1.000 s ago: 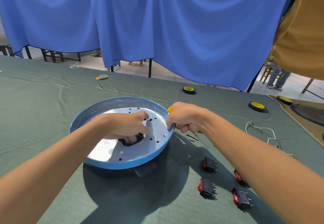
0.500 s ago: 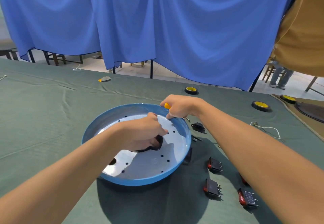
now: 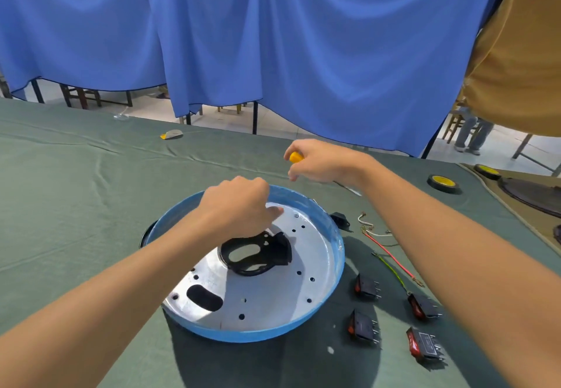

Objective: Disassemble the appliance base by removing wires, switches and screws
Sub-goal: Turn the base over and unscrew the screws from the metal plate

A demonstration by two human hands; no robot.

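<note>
The appliance base (image 3: 331, 284) is a blue-rimmed round pan with a holed silver plate, lying on the green cloth. A black ring-shaped bracket (image 3: 258, 255) sits tilted at its centre. My left hand (image 3: 239, 210) hovers over the pan with curled fingers holding the bracket's far edge. Beyond the pan's far rim, my right hand (image 3: 321, 162) grips an orange-handled screwdriver (image 3: 296, 157). Several black and red rocker switches (image 3: 365, 289) lie to the right of the pan. Loose red (image 3: 391, 257), green-yellow and white wires lie there too.
A small black socket (image 3: 340, 220) lies by the pan's right rim. Two yellow-and-black tape rolls (image 3: 441, 182) and a dark round part (image 3: 534, 196) are at the far right. A person in a tan shirt (image 3: 516, 53) stands at top right. Blue curtains hang behind the table.
My right hand has lifted the screwdriver from the pan's rim to beyond its far edge. My left hand has risen, and the black bracket now shows tilted on the plate.
</note>
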